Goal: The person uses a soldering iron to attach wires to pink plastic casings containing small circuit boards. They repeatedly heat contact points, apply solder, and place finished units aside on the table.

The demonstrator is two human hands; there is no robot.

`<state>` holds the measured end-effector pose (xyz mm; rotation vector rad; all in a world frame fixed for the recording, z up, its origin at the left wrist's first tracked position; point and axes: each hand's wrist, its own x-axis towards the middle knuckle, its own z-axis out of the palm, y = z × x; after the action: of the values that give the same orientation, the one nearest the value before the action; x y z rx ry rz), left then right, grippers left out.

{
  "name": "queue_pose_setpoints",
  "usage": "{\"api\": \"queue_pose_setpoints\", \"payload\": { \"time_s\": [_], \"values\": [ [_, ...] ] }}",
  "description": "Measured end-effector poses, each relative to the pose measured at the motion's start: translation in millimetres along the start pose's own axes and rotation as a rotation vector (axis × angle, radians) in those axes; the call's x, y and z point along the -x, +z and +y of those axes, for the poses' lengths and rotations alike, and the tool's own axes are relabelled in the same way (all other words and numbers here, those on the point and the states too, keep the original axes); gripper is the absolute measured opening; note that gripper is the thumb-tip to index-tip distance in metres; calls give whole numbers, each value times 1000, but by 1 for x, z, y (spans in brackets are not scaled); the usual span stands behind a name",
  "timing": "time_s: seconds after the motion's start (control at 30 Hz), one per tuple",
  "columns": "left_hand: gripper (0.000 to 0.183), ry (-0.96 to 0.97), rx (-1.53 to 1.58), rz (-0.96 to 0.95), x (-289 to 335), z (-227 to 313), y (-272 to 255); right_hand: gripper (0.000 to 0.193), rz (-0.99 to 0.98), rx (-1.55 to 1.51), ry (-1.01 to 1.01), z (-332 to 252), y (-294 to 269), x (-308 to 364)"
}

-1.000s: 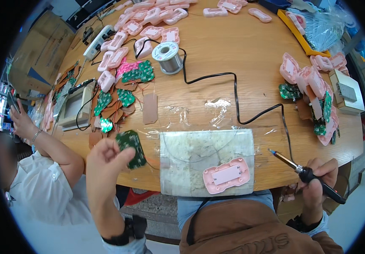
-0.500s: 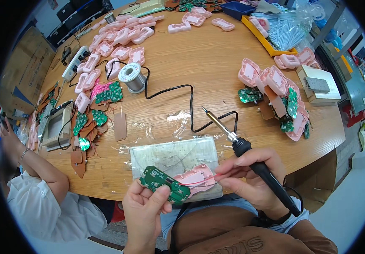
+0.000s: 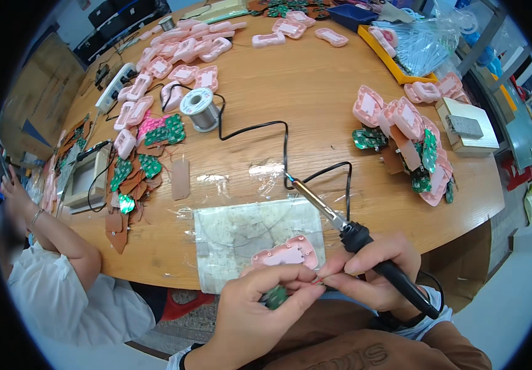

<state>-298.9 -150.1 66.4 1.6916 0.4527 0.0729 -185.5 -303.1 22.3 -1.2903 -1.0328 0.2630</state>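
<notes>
My left hand (image 3: 250, 308) is closed around a green circuit board (image 3: 276, 297), and most of the board is hidden behind its fingers. Thumb and forefinger meet at a thin red wire (image 3: 319, 280), right by the fingertips of my right hand (image 3: 380, 271). That right hand grips a soldering iron (image 3: 392, 277) by its black handle while its fingertips pinch at the wire. The iron's metal tip points up and left, above the work mat (image 3: 226, 240). Just beyond my left hand, a pink plastic shell half (image 3: 300, 248) lies on the mat, inner side up.
A solder spool (image 3: 201, 111) stands mid-table beside the iron's black cord (image 3: 286, 145). Pink shells and circuit boards pile up left and right (image 3: 404, 120). A yellow tray (image 3: 389, 58) holds white sticks at the back right. Another person's arm (image 3: 62, 237) is at the left.
My left hand has moved right and turned, bringing the board close to my right fingertips and largely out of sight. The iron has shifted slightly down and left.
</notes>
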Motion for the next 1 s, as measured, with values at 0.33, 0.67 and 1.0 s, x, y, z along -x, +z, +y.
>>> {"api": "queue_pose_setpoints", "payload": {
  "time_s": [0.33, 0.67, 1.0],
  "values": [
    [9, 69, -440, 357, 2, -17, -7, 39, 492, 60, 165, -4, -32, 34],
    [9, 129, -491, 351, -5, -34, -4, 30, 583, -531, 319, 8, -57, 49],
    [8, 230, -772, 275, -10, -38, 16, 31, 318, -218, 152, 13, -48, 60]
  ]
}}
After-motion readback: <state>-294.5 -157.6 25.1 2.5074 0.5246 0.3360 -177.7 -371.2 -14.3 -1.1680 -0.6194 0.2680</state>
